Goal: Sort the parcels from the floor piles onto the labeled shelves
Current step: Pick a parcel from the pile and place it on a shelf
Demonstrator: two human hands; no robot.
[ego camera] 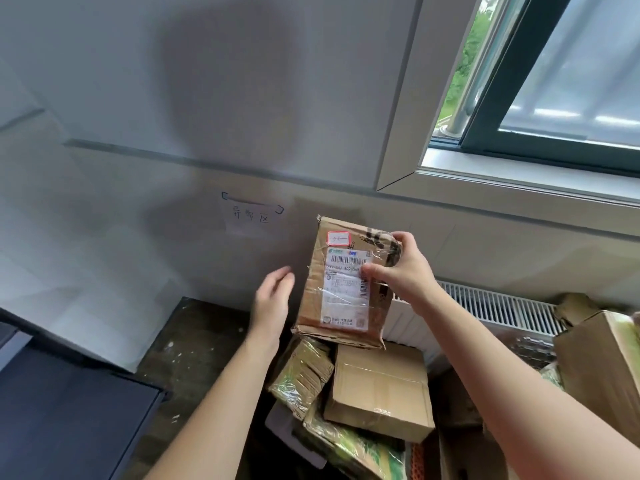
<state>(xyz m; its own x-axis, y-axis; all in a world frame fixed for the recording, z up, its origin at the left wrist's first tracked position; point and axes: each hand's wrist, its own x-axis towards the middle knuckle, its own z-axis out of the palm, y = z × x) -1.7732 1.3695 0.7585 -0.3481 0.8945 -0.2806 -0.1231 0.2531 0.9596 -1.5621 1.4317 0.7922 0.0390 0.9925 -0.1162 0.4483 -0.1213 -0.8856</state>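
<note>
Right hand (pixel 405 268): grips the upper right edge of a brown cardboard parcel (pixel 341 306), thumb pressed on its front, fingers curled over the top corner. The parcel is upright, face toward the camera, lifted above the pile.

Left hand (pixel 273 299): just left of the parcel, not touching it. Palm faces the box, fingers straight and loosely together, slightly blurred.

Below both hands: a heap of parcels on the dark speckled floor (pixel 194 341). A plain taped box (pixel 381 389) lies directly under the held parcel, and a crumpled packet with green print (pixel 304 375) is at its left. Beyond the right hand is a white radiator (pixel 502 306). Further right is an opened carton (pixel 602 358). Above the right hand is a window (pixel 554 81). Well left of the left hand is a dark flat surface (pixel 69 410).

Writing: a white shipping label (pixel 346 299) under clear tape carries a barcode and a line where "A02" can be made out; the rest is too small to read. Above it is a red-bordered sticker (pixel 338 238) with an unreadable handwritten mark. A paper sign (pixel 251 216) on the wall above the left hand has three handwritten characters I cannot read with certainty.
</note>
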